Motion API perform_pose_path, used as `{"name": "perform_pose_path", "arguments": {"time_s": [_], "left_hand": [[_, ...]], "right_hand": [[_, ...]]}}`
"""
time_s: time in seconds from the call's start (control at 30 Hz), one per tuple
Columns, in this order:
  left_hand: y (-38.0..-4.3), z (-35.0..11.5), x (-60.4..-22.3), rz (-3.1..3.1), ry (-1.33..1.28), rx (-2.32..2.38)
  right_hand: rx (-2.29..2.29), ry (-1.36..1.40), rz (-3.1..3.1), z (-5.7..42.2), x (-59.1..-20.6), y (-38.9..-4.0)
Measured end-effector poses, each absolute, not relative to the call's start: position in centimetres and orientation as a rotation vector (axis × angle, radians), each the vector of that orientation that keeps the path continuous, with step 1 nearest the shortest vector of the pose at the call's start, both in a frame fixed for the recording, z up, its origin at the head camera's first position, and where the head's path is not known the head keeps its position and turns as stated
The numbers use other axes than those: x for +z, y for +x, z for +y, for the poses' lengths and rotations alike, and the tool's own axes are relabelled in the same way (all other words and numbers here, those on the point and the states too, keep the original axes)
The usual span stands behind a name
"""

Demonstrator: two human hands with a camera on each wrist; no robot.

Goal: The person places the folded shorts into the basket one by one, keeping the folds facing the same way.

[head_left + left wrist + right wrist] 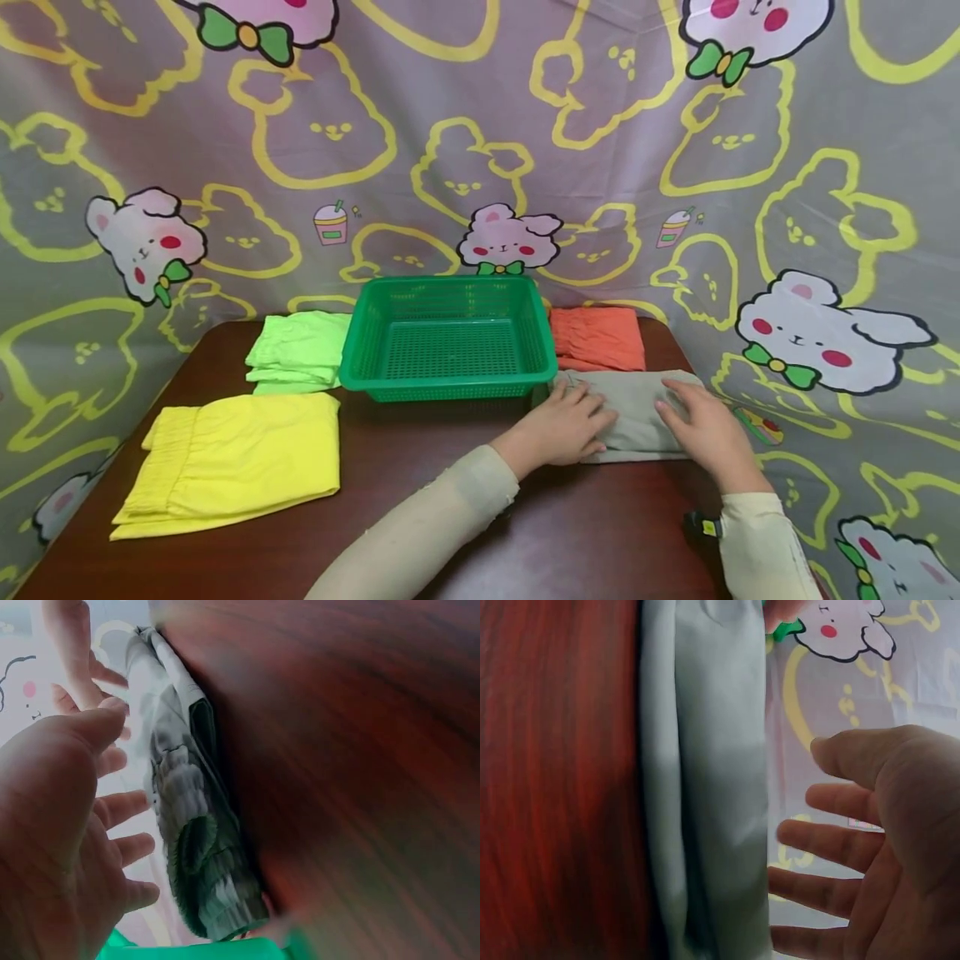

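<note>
Folded light-grey pants lie on the table's right side, in front of the basket's right corner. Their gathered elastic waistband shows in the left wrist view, and the layered folded edge in the right wrist view. My left hand is over the left part of the pants, fingers spread. At their right end is my right hand, its fingers spread and extended. Both hands have straight or lightly bent fingers, with nothing gripped between them.
A green plastic basket stands at the back middle of the brown table. Folded bright-green clothing is left of it, red clothing right. Yellow elastic-waist clothing lies at the front left. A patterned cloth hangs behind.
</note>
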State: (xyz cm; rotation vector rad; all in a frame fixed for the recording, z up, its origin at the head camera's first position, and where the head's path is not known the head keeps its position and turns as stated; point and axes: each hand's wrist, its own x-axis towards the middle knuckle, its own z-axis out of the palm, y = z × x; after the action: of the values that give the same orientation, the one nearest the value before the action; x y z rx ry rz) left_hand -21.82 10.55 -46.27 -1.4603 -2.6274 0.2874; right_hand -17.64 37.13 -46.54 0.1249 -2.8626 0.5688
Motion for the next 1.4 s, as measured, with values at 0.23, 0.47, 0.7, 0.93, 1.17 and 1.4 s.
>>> {"name": "perform_pose_path", "arguments": {"time_s": [0.23, 0.47, 0.7, 0.93, 1.17, 1.4], "left_hand": [[-22.2, 11.1, -46.9, -2.775, -1.447, 0.210], [-23.5, 10.5, -47.3, -2.836, -1.415, 0.058], [-23.7, 10.4, -47.6, -2.840, -1.455, 0.030], [-23.0, 11.0, -47.5, -2.870, -1.410, 0.066], [-21.9, 11.9, -47.5, -2.918, -1.327, 0.086], [-21.4, 12.4, -47.2, -2.955, -1.278, 0.095]], "right_hand": [[0.569, 0.094, -2.930, 37.5, -47.0, -18.3], [0.545, 0.173, -2.980, 37.4, -47.6, -19.2], [0.507, 0.251, -3.017, 37.2, -47.9, -18.9], [0.507, 0.236, -3.022, 37.5, -47.7, -18.5], [0.504, 0.227, -3.049, 37.6, -47.6, -18.3], [0.498, 0.180, -3.071, 37.8, -47.7, -18.2]]}}
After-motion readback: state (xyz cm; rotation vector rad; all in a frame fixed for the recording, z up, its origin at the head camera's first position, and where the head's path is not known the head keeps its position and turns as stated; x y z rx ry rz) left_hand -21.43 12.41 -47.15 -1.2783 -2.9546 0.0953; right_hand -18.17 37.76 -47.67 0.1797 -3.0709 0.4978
